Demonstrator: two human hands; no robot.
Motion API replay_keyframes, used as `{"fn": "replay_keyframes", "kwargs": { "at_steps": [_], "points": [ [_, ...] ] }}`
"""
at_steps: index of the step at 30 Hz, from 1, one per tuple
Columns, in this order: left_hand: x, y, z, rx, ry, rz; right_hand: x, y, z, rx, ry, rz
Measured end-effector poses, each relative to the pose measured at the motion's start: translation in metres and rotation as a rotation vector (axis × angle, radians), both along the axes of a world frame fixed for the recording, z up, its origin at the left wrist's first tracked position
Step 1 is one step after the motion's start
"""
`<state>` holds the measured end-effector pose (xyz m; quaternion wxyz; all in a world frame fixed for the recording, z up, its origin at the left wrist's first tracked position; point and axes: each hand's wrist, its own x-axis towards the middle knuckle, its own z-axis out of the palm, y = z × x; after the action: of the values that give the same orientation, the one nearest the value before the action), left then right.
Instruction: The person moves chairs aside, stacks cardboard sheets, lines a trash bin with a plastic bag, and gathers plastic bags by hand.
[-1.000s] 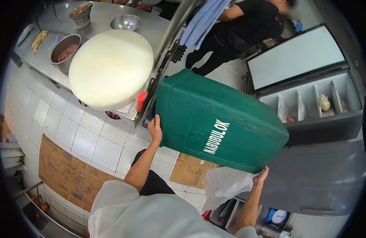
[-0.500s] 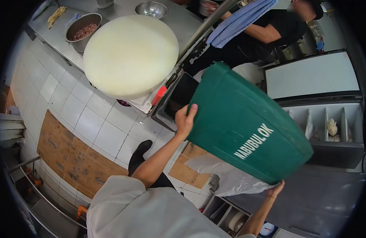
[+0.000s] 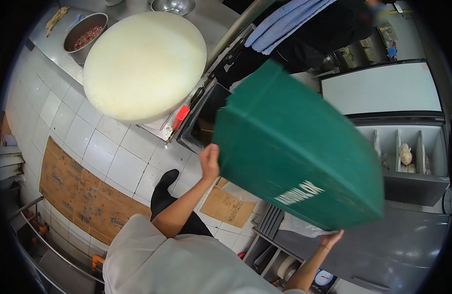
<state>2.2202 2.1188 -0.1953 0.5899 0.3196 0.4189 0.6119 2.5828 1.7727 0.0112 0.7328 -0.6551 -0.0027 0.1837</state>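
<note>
I hold a large green plastic bin (image 3: 294,152) with white lettering, tilted on its side in mid-air. My left hand (image 3: 210,161) is closed on its edge at the lower left. My right hand (image 3: 331,238) supports the other end from below, its fingers against the bottom corner. A whitish plastic bag (image 3: 304,226) shows under the bin near my right hand. Beside the bin's upper-left end stands a dark container (image 3: 194,134), partly hidden by it. The bin's inside is not visible.
A thick round cutting board (image 3: 145,66) and a red-handled tool (image 3: 181,117) lie at the left counter, near a pot of chopped meat (image 3: 86,36). Another person (image 3: 324,44) stands behind the bin. An open chest with dividers (image 3: 407,152) is at right. Cardboard (image 3: 84,191) covers some floor.
The green bin has tipped further and turned, so its lettering is seen at a steeper slant. My left hand has shifted left and down; the bag is now more hidden.
</note>
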Motion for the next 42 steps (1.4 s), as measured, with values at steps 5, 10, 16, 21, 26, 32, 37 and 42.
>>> {"fn": "replay_keyframes", "kwargs": {
  "at_steps": [5,10,16,21,26,32,37,42],
  "points": [
    [-0.022,0.052,-0.047,-0.092,0.339,-0.018,0.01,0.02,-0.11,-0.19,0.211,0.009],
    [-0.007,0.048,-0.018,-0.025,0.635,-0.079,-0.001,0.008,-0.101,-0.092,0.265,0.086],
    [0.0,0.004,0.063,0.019,0.2,-0.262,0.011,-0.071,-0.042,-0.065,0.18,-0.056],
    [-0.006,-0.031,0.13,0.326,0.188,-0.352,-0.04,-0.136,-0.014,0.072,0.12,-0.197],
    [-0.01,-0.058,0.188,0.589,0.141,-0.461,-0.095,-0.218,-0.035,0.077,0.071,-0.515],
    [-0.025,-0.098,0.229,0.885,0.013,-0.628,-0.165,-0.29,-0.113,0.381,0.082,-0.583],
    [-0.013,-0.094,0.229,0.938,0.019,-0.708,-0.203,-0.279,-0.115,0.4,0.05,-0.729],
    [0.021,-0.08,0.208,0.788,-0.06,-0.616,-0.166,-0.29,-0.049,0.21,-0.079,-0.704]
  ]
}}
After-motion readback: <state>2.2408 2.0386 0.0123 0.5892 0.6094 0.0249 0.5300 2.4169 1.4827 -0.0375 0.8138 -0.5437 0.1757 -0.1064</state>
